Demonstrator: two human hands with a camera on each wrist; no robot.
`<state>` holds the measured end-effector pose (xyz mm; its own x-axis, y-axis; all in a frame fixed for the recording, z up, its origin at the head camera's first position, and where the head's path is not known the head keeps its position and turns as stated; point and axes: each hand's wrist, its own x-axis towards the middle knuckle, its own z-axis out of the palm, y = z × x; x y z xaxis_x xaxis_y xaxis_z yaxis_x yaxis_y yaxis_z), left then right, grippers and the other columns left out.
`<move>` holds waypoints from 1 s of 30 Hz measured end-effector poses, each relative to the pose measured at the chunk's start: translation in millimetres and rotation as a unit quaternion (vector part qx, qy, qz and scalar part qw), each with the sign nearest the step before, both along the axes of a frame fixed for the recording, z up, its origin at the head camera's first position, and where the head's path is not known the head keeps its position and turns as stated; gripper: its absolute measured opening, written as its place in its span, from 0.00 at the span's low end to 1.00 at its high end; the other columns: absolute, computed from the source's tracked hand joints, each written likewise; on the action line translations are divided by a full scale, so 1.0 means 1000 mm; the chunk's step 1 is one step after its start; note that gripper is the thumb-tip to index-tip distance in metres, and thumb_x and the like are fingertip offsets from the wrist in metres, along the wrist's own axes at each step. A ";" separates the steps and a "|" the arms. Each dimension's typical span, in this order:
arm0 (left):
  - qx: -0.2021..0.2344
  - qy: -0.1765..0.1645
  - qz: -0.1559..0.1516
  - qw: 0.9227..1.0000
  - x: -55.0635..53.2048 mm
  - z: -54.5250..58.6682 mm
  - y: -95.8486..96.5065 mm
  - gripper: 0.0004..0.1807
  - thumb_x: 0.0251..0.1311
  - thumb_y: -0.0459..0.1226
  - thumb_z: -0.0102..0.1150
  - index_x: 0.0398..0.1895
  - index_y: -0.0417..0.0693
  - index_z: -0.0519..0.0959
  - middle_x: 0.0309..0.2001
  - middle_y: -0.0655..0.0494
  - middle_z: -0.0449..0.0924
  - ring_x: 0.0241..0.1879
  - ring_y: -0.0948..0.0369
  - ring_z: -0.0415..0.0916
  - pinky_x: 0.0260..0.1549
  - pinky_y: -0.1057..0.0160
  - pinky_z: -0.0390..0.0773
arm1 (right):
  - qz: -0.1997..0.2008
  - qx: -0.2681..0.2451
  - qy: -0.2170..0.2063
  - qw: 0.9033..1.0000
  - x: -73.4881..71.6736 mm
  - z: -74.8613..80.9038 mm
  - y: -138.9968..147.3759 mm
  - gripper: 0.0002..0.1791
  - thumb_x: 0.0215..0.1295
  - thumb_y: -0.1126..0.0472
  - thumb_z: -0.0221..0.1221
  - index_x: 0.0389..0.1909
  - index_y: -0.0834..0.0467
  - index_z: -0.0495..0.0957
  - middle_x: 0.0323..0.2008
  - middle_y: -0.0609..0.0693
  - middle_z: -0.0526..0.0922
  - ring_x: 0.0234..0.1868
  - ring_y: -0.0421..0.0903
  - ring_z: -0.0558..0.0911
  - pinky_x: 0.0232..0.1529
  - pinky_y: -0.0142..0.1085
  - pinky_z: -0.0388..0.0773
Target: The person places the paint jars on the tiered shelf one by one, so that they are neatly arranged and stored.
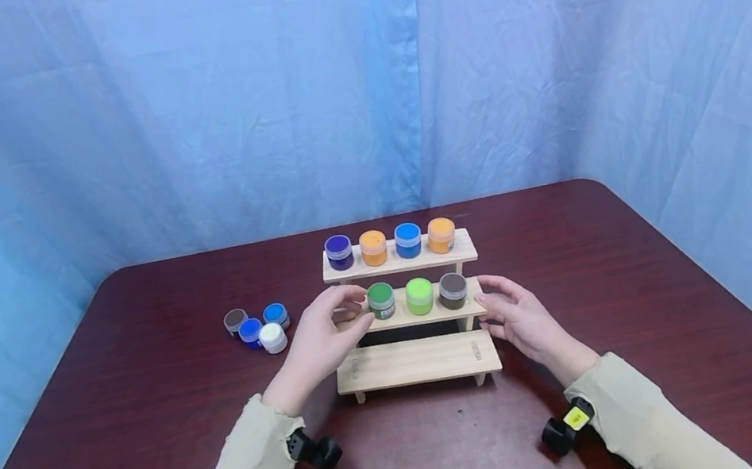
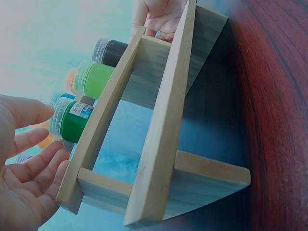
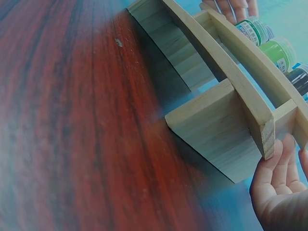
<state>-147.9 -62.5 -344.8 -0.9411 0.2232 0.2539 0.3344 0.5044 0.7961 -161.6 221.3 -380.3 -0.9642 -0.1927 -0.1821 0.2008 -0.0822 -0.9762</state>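
Note:
A three-tier wooden rack (image 1: 417, 361) stands on the table, its lowest shelf bare. On the middle shelf are a dark green paint jar (image 1: 381, 301), a light green paint jar (image 1: 419, 296) and a dark brown paint jar (image 1: 453, 291). My left hand (image 1: 328, 329) is at the left of the dark green jar, thumb and fingers spread beside it; the left wrist view shows no firm grip. At the rack's right end is my right hand (image 1: 519, 318). Its relaxed fingers (image 3: 285, 166) touch the wood, with the thumb near the middle shelf's end.
Purple, orange and blue paint jars (image 1: 408, 240) line the top shelf. Left of the rack, a cluster on the table includes a brown jar (image 1: 236, 321), a white jar (image 1: 273, 338) and blue jars (image 1: 251, 332). Blue curtains (image 1: 257, 107) hang behind the dark red table (image 1: 153, 394).

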 end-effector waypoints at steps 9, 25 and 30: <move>0.000 0.018 0.013 1.000 0.005 -0.001 -0.009 0.13 0.56 0.34 0.61 0.45 0.43 0.78 0.43 0.52 0.79 0.42 0.59 0.78 0.46 0.59 0.80 | 0.000 0.002 -0.001 1.000 0.000 0.001 0.000 0.26 0.68 0.63 0.47 0.65 0.63 0.53 0.34 0.39 0.77 0.29 0.34 0.76 0.35 0.28 0.76; -0.020 0.028 0.036 0.999 0.011 -0.005 -0.029 0.12 0.56 0.34 0.61 0.44 0.44 0.78 0.40 0.53 0.80 0.40 0.59 0.79 0.44 0.57 0.81 | -0.003 0.000 -0.001 1.000 0.001 0.001 0.000 0.26 0.68 0.63 0.47 0.64 0.62 0.53 0.34 0.39 0.77 0.28 0.34 0.75 0.35 0.28 0.76; -0.021 0.021 0.041 0.999 0.011 -0.006 -0.036 0.12 0.56 0.35 0.61 0.44 0.44 0.78 0.40 0.52 0.80 0.40 0.59 0.79 0.45 0.58 0.81 | 0.002 -0.005 0.003 1.000 0.001 0.001 0.000 0.27 0.68 0.63 0.47 0.65 0.64 0.52 0.34 0.38 0.77 0.29 0.34 0.75 0.35 0.27 0.76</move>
